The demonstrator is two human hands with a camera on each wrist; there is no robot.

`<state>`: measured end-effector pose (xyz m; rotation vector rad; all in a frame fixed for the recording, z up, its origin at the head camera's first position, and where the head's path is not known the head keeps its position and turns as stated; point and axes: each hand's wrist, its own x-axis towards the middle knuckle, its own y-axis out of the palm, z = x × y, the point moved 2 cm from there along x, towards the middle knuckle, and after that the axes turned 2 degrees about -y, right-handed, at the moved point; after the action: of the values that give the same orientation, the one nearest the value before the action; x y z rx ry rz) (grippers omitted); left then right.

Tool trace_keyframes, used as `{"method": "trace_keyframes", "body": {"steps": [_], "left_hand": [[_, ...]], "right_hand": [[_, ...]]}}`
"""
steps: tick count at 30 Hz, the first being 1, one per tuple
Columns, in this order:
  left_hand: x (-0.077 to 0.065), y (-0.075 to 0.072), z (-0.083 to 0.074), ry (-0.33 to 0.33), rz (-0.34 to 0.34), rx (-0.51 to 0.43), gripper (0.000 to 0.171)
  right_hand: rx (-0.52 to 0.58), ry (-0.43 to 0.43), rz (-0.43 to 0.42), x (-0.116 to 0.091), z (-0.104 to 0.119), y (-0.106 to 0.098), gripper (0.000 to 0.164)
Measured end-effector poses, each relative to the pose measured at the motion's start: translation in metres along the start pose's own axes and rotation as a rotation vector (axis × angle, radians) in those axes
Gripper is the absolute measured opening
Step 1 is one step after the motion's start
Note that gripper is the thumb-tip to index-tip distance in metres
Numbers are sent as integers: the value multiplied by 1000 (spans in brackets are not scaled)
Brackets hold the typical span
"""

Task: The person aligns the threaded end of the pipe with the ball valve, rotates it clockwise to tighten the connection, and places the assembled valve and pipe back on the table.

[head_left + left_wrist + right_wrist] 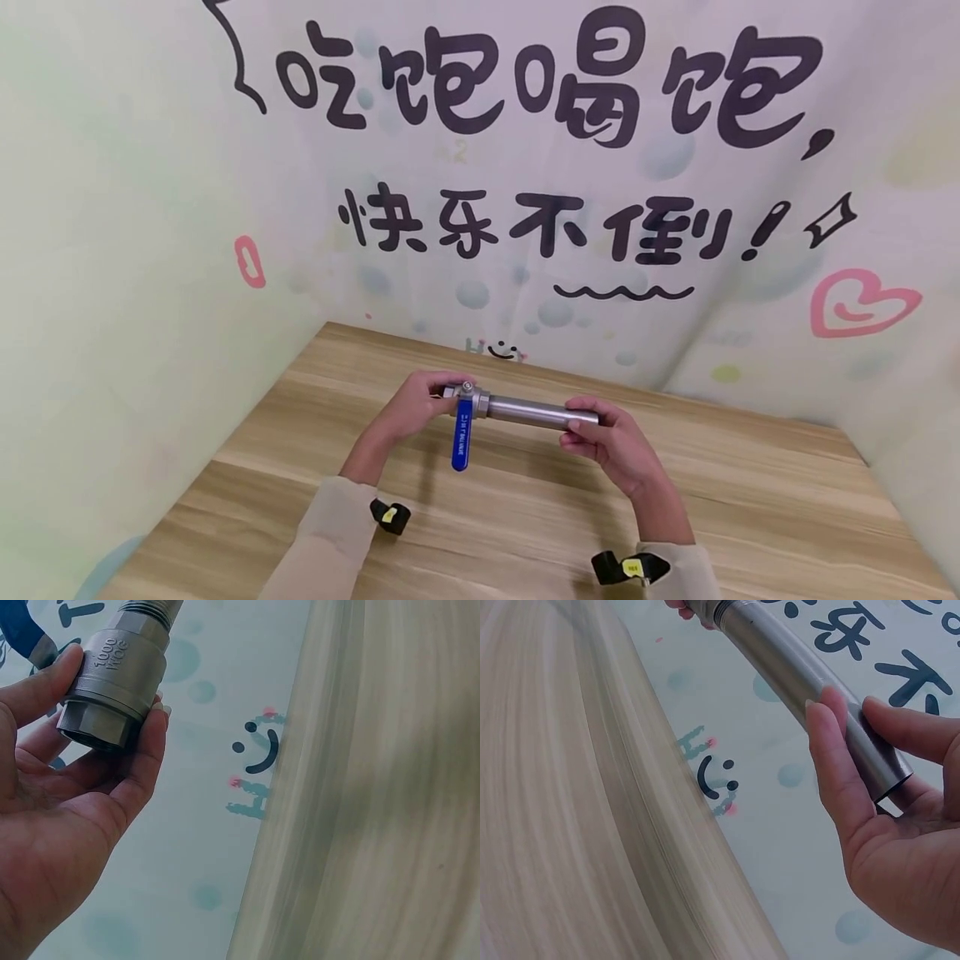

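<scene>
My left hand [411, 408] grips the hexagonal end of a steel ball valve [116, 679], thumb on one side and fingers around the other. From the valve's stem hangs a blue lever handle [463, 437], pointing toward me. A plain metal pipe [525, 411] runs to the right from the valve, its end inserted there; some thread [150, 609] shows at the joint in the left wrist view. My right hand [611, 442] holds the pipe near its free open end, thumb and fingers on opposite sides. Valve and pipe are held up above the table, nearly level.
Below lies a wood-grain table [517, 517], meeting a printed cloth backdrop [525, 317] with large dark characters along its back edge. Black wrist straps with yellow labels [633, 569] sit at both of my sleeves.
</scene>
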<state>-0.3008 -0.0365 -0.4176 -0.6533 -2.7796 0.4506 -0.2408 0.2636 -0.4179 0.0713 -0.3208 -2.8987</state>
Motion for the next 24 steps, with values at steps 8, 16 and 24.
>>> {"method": "trace_keyframes", "body": {"steps": [8,16,24], "left_hand": [[-1,2,-1,1,-33,4,32],[1,1,-3,18,-34,1,31],[1,2,-1,26,-30,-11,31]], "right_hand": [[-33,41,-63,0,-2,0,30],[-38,39,-67,0,-2,-2,37],[-13,16,-19,0,0,-2,34]]}}
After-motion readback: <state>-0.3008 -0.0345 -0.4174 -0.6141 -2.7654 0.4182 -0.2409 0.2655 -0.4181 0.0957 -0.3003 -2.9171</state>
